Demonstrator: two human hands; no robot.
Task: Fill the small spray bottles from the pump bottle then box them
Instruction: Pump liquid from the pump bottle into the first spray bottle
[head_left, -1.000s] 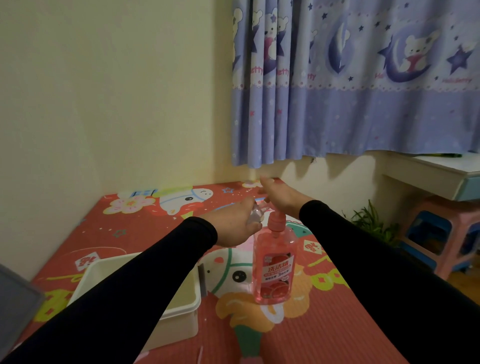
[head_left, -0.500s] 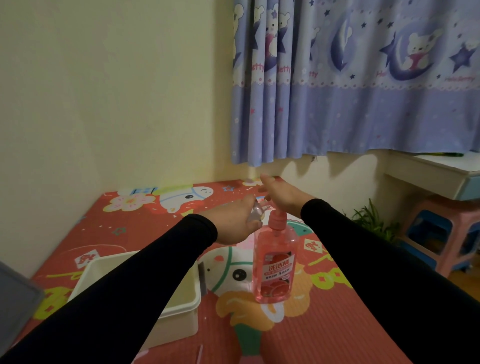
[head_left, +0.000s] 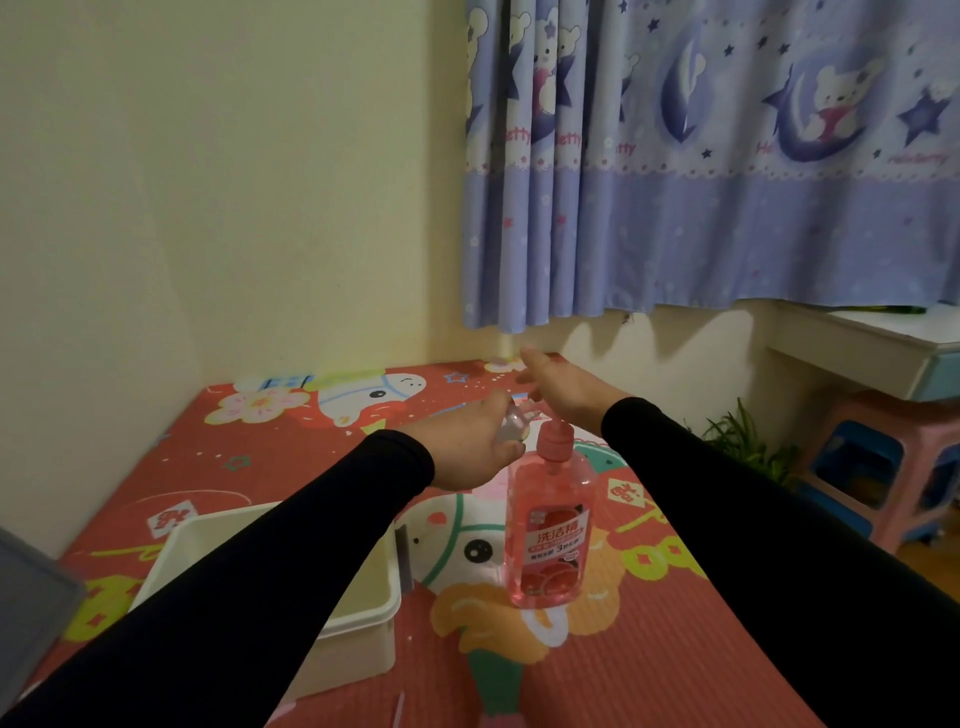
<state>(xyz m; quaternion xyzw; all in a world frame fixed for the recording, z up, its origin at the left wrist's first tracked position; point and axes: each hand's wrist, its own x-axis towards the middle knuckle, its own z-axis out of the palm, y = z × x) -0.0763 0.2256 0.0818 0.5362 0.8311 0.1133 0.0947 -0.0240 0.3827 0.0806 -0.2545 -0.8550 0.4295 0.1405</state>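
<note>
A pink pump bottle (head_left: 549, 525) stands upright on a red cartoon mat (head_left: 649, 649), nozzle aimed left at a small clear spray bottle (head_left: 511, 427) gripped in the left hand (head_left: 467, 447). The right hand (head_left: 563, 387), fingers straight, rests over the pump head (head_left: 555, 439). The left sleeve (head_left: 249, 582) hides much of a white box (head_left: 363, 618).

A pink pump bottle (head_left: 549, 525) with a red and white label stands on a red mat (head_left: 649, 649) printed with cartoon animals, flowers and yellow shapes. The box (head_left: 363, 618) is cream. Both sleeves (head_left: 753, 530) are black. The curtain (head_left: 727, 156) is lilac-blue with bears, moons and stars.
</note>
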